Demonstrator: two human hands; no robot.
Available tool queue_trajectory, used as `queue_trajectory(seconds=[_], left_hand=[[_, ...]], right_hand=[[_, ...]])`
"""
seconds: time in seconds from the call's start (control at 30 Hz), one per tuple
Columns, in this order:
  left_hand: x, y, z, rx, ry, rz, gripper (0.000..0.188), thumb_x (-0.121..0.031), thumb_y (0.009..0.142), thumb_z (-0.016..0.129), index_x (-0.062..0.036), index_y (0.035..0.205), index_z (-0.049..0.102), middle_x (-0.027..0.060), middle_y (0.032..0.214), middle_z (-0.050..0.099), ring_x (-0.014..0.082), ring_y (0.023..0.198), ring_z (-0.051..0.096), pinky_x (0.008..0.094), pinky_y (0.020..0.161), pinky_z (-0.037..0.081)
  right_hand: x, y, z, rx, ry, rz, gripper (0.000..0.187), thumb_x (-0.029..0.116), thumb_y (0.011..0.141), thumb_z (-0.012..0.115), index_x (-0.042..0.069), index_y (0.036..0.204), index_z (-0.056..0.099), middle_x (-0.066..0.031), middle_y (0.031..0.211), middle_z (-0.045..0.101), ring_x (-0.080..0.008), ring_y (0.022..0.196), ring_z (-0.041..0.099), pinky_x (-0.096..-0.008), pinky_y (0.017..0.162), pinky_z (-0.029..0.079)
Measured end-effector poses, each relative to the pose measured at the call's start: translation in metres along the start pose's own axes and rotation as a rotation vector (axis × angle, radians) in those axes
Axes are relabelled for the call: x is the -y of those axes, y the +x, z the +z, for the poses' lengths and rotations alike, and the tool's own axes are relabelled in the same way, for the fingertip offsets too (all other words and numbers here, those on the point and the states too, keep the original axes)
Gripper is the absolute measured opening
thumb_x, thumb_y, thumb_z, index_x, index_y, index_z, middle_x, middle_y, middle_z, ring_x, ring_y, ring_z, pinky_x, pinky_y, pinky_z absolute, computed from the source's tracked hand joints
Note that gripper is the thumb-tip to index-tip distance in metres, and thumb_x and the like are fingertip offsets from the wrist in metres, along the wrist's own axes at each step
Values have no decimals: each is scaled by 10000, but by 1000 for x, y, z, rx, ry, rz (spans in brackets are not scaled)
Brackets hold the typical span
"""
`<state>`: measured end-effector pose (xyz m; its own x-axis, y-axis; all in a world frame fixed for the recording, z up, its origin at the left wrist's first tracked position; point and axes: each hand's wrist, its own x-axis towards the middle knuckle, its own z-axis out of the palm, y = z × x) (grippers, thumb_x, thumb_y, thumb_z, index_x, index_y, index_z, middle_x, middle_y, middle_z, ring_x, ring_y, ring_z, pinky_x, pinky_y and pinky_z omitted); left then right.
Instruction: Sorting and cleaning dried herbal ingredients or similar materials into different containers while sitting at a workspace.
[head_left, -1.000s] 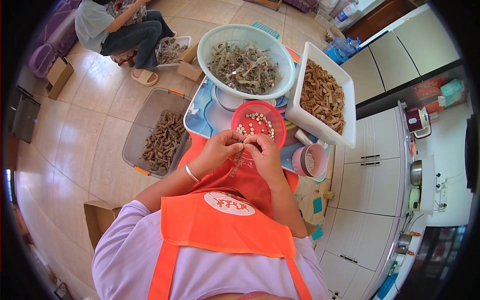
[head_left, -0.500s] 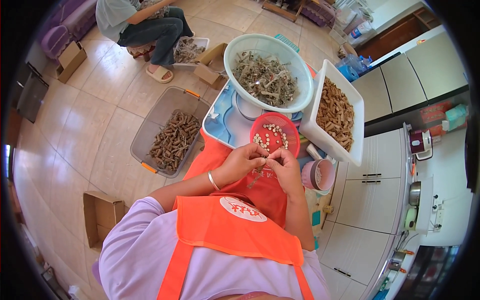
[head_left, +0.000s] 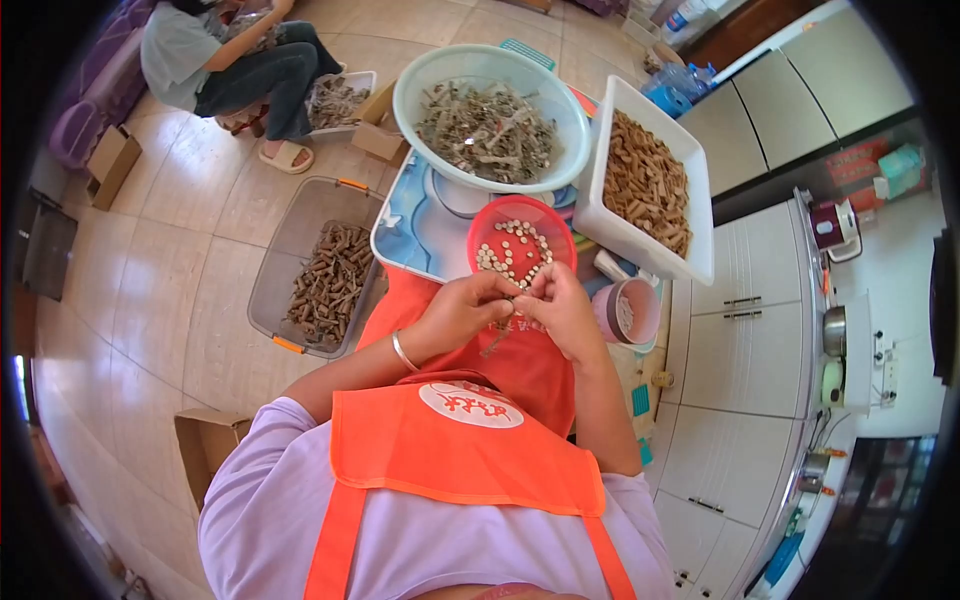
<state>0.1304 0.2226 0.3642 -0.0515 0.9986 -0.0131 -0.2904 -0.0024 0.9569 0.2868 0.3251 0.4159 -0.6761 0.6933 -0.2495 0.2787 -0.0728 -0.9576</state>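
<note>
My left hand (head_left: 460, 314) and my right hand (head_left: 560, 310) meet fingertip to fingertip just in front of a red plastic basket (head_left: 520, 204). Both are closed in a pinch. A thin brownish, dry-looking strip (head_left: 495, 343) hangs below the left fingers; what lies between the right fingertips is too small and covered to make out. Small round pale discs (head_left: 487, 258) lie scattered inside the basket. Behind it, a large pale green basin (head_left: 400, 125) holds a heap of grey-brown scraps (head_left: 490, 135).
Brown rolled pieces (head_left: 648, 180) fill a white tub (head_left: 702, 210) on the right, near a pink cup (head_left: 645, 322). More rolls (head_left: 335, 275) lie in a grey bin (head_left: 272, 240) on the floor. A seated person (head_left: 185, 60) works far left. A cardboard box (head_left: 205, 435) stands left.
The whole view has shifted, so the basin, tubs and seated person appear further left and higher. My hands stay pinched together before the red basket, with the strip still hanging.
</note>
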Motion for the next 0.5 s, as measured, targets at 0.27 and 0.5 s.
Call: queue_trajectory(seconds=[0.27,0.5], left_hand=[[-1,8,-2,-129,-272,-86,149,-31,979,506,-40,1128,519,100,1069,663,146,912,638,297,799,538],[-6,9,-7,-178,-407,-223,149,-57,997,469,-62,1128,540,77,1040,652,128,888,610,272,794,499]], right_hand=[[-36,32,-8,-404,-171,-321,175,-10,840,683,22,950,551,-48,813,627,-126,712,622,-262,642,508],[-40,10,-38,-632,-300,-426,111,0,854,651,14,961,626,-106,926,645,-229,836,630,-323,744,503]])
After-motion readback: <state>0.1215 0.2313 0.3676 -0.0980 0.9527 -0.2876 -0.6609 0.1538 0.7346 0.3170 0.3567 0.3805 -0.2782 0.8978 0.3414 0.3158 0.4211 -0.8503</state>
